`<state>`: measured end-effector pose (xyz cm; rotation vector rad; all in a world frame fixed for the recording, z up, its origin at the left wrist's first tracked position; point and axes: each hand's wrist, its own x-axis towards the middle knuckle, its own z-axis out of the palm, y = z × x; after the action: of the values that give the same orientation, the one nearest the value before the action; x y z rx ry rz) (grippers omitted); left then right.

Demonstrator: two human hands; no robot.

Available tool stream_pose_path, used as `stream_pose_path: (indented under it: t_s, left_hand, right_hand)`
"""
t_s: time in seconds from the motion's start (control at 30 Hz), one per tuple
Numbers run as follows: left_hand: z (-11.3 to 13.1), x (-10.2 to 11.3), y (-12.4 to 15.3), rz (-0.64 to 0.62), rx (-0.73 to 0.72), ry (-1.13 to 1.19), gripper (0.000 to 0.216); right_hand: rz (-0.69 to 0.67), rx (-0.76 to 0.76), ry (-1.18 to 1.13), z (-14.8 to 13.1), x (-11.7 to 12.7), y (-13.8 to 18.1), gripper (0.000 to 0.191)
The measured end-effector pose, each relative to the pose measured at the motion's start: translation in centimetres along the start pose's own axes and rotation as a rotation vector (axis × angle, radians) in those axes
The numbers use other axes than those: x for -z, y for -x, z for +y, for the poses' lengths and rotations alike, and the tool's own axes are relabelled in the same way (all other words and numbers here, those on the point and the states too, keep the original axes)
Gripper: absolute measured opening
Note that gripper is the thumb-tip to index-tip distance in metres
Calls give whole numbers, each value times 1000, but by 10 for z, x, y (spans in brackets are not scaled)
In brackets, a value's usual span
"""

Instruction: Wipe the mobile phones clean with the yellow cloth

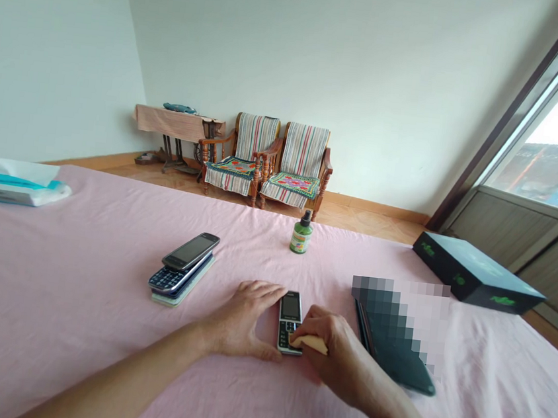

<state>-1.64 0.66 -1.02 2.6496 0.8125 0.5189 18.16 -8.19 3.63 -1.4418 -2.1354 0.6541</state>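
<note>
A black and silver keypad mobile phone [291,309] lies face up on the pink sheet. My left hand [245,318] braces it from the left, fingertips at the upper edge and thumb by the lower corner. Pinched in my right hand [336,351] is a folded pale-yellow cloth [312,343], pressed onto the phone's keypad. To the left rests a small stack: a dark touchscreen phone [191,251] leaning on a blue-black keypad phone [168,280], with a pale flat thing beneath. Right of my right hand lies a dark, flat case-like object [393,354], partly blurred out.
A green spray bottle [301,233] stands beyond the phone. A black box [476,273] sits at the right and a tissue pack [16,188] at the far left. Two wooden armchairs [296,164] and a cloth-covered sewing table [168,122] are by the wall.
</note>
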Motion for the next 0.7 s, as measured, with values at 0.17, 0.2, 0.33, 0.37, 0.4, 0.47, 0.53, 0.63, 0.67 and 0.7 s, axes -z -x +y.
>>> stream_pose_path:
  t_s: [0.17, 0.2, 0.33, 0.37, 0.4, 0.47, 0.53, 0.63, 0.67, 0.7]
  left_hand:
    - [0, -1, 0, 20, -2, -3, 92]
    - [0, -2, 0, 21, -4, 0, 92]
    - [0, -2, 0, 15, -7, 16, 92]
    - [0, -2, 0, 16, -6, 17, 92]
    - [0, -2, 0, 17, -3, 16, 92]
    - [0, -2, 0, 21, 2, 14, 92]
    - [0, -2, -1, 21, 6, 13, 92]
    - [0, 0, -1, 13, 2, 14, 92]
    - [1, 0, -1, 10, 2, 14, 92]
    - [1, 0, -1, 9, 3, 14, 92]
  right_hand:
    - [-3, 45, -23, -1, -6, -1, 30]
    - [1, 41, -23, -1, -6, -1, 30]
    - [5, 30, -13, -1, -7, -2, 32]
    - [5, 34, -11, -1, -7, -1, 31]
    - [2, 40, -10, -1, -7, -1, 30]
    - [-6, 60, -6, -2, -7, -1, 30]
    - [-10, 62, -5, -2, -7, -1, 31]
    - [-8, 41, 19, -1, -3, -1, 29]
    - [-10, 35, 27, -1, -3, -1, 28]
    - [-12, 37, 33, -1, -2, -1, 28]
